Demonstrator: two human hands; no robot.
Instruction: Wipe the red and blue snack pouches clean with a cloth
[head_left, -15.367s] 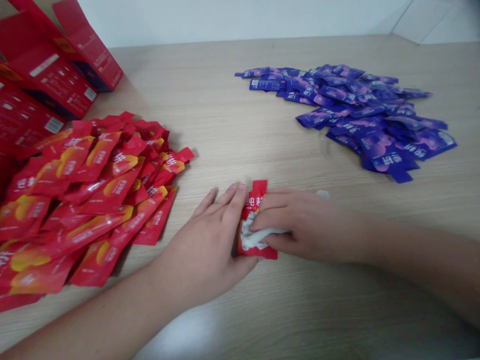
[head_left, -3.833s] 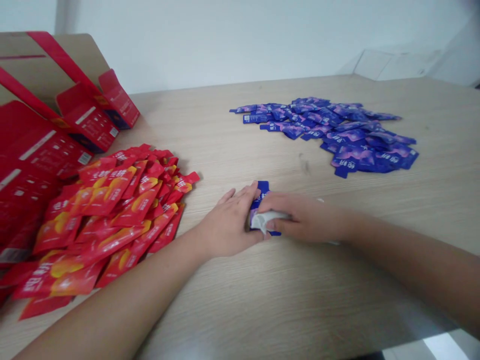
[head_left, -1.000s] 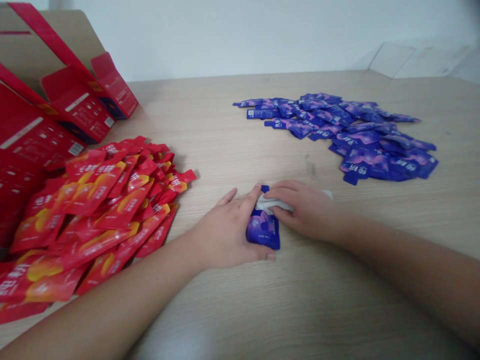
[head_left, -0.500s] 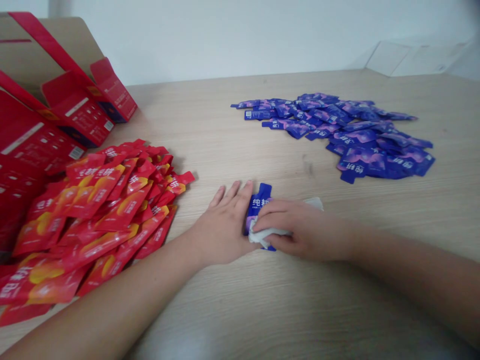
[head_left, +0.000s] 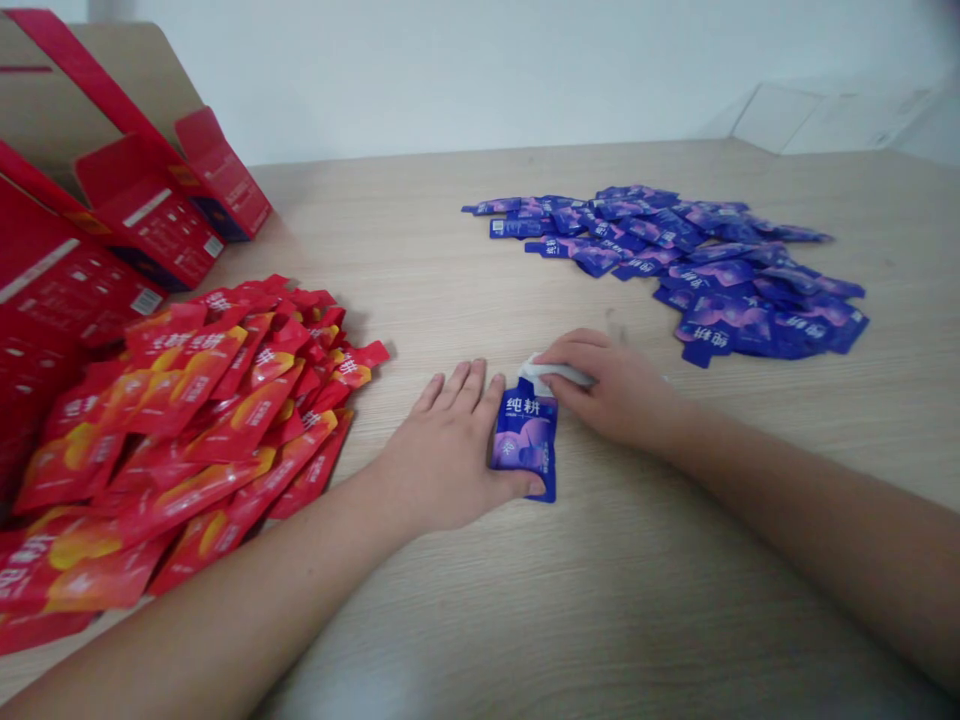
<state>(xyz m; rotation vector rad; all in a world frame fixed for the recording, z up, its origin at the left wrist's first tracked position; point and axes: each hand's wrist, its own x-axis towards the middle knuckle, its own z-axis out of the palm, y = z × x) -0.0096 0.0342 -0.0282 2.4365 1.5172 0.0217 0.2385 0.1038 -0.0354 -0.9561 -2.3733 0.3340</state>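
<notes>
Blue foil sachet [head_left: 525, 448] lay on the pale wooden worktop [head_left: 600, 620] near a heap of red sachets [head_left: 217, 420], pinned flat by the open left hand [head_left: 442, 450], while the curled right hand [head_left: 611, 390] pinched a white cloth [head_left: 559, 373] against its top edge.

A plain white wall [head_left: 450, 70] runs across the far side from 9 to 3 o'clock, meeting the back of a pale, wood-grain counter [head_left: 420, 240] in a straight, slightly tilted line. At about 2 o'clock, a pale translucent panel [head_left: 817, 115] stands against the wall near the counter's far corner. At 10 o'clock, a brown cardboard carton flap [head_left: 97, 70] rises in front of the wall. Soft, even light fills the room, leaving a faint pale sheen [head_left: 405, 680] on the counter at 6 o'clock.
</notes>
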